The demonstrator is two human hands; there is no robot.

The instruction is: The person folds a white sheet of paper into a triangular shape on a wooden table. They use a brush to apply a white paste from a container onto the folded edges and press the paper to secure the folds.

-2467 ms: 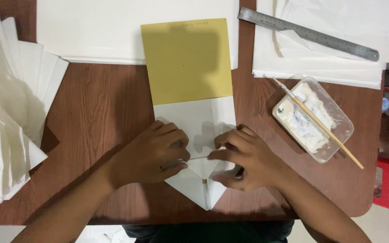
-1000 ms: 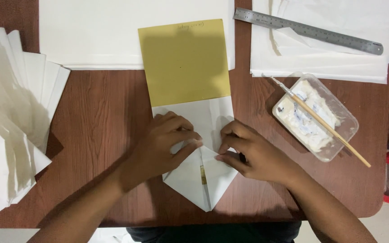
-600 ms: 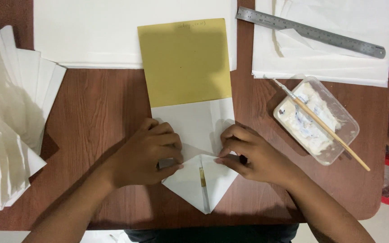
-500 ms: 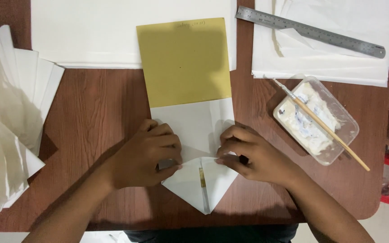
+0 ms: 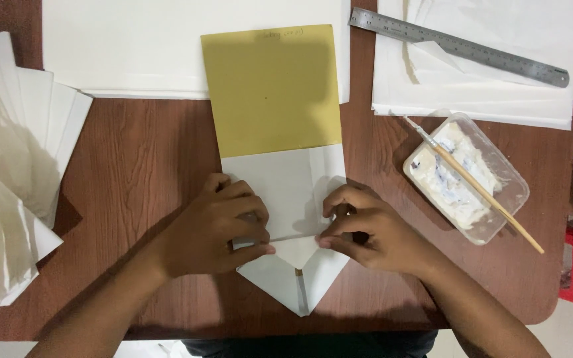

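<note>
Both corner flaps now meet in a point; left hand (image 5: 217,229) and right hand (image 5: 373,232) have slid inward, fingertips pressing the white paper (image 5: 286,199) mid-table, near edge, creasing under way

One package is noted: a clear rectangular plastic tub (image 5: 467,178) smeared with white paste, set at an angle on the counter (image 5: 134,172) at 3 o'clock. No labels, signs or screens are seen.

hands (image 5: 296,232) closer — thumbs pinching fold, white paper (image 5: 286,199)
</note>
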